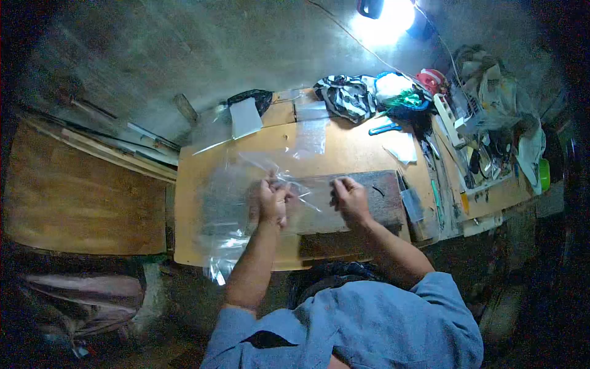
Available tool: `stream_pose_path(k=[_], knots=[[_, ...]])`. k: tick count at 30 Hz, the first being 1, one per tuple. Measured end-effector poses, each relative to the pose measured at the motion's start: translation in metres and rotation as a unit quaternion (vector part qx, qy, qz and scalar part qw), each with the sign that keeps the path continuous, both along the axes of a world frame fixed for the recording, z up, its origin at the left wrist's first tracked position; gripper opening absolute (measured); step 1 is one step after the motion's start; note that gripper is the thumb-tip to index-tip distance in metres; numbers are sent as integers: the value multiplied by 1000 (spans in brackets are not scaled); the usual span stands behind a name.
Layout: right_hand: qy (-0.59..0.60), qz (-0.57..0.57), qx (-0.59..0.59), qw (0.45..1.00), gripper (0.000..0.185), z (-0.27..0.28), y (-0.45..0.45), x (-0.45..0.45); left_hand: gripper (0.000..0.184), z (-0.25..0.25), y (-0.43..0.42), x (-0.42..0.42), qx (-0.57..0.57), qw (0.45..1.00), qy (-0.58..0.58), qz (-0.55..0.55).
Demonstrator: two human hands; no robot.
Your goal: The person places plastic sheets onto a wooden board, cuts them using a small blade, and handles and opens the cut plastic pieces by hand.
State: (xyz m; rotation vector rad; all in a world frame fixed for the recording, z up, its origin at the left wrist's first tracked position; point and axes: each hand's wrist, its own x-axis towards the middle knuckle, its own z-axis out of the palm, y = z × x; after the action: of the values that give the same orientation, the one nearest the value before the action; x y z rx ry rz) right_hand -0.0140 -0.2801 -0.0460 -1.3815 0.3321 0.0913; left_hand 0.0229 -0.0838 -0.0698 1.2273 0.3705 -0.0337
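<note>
Over the worktop [359, 152] and its dark board [384, 212], clear film [263, 163] is pinched in the left hand's grip [273, 200]; whether anything is held by the right hand's curled grip [352, 200] cannot be told. Loose sheeting [230, 242] overhanging the near edge could, if snagged, be dragged down.

Head view: from head height, facing forward and down
Bottom, nearest: blue cloth shirt [375, 320]
Middle: flat tan wooden desk [356, 154], seen from above
Top, farthest: grey wall [215, 55]
</note>
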Motion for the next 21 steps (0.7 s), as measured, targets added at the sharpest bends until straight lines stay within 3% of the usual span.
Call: stream_pose_path(k=[2, 4, 6, 7, 8, 11, 14, 17, 19, 21], knots=[[-3, -29, 1, 1000, 22, -21, -19, 13, 53, 16, 18, 9, 26, 1000, -13, -10], [15, -24, 5, 1000, 22, -29, -28, 16, 60, 23, 33, 17, 124, 989, -34, -79], [41, 1, -14, 999, 23, -33, -30, 13, 65, 20, 36, 23, 133, 986, -44, -91], [67, 27, -34, 997, 24, -35, -30, 9, 70, 16, 37, 25, 142, 983, -53, -102], [26, 37, -146, 988, 26, -57, -34, 10, 70, 8, 39, 27, 142, 983, -51, -102], [7, 58, -236, 970, 28, -79, -37, 4, 79, -13, 41, 30, 191, 971, -75, -120], [42, 60, -249, 966, 30, -105, -41, -5, 84, -23, 36, 28, 194, 974, -45, -107], [38, 74, -297, 951, 31, -110, -46, -9, 87, -50, 41, 32, 173, 973, -99, -114], [45, 85, -314, 945, 31, -111, -48, -13, 89, -57, 40, 30, 267, 955, -74, -107], [22, 62, -300, 952, 30, -115, -47, -15, 90, -58, 38, 28, 275, 954, -63, -103]])
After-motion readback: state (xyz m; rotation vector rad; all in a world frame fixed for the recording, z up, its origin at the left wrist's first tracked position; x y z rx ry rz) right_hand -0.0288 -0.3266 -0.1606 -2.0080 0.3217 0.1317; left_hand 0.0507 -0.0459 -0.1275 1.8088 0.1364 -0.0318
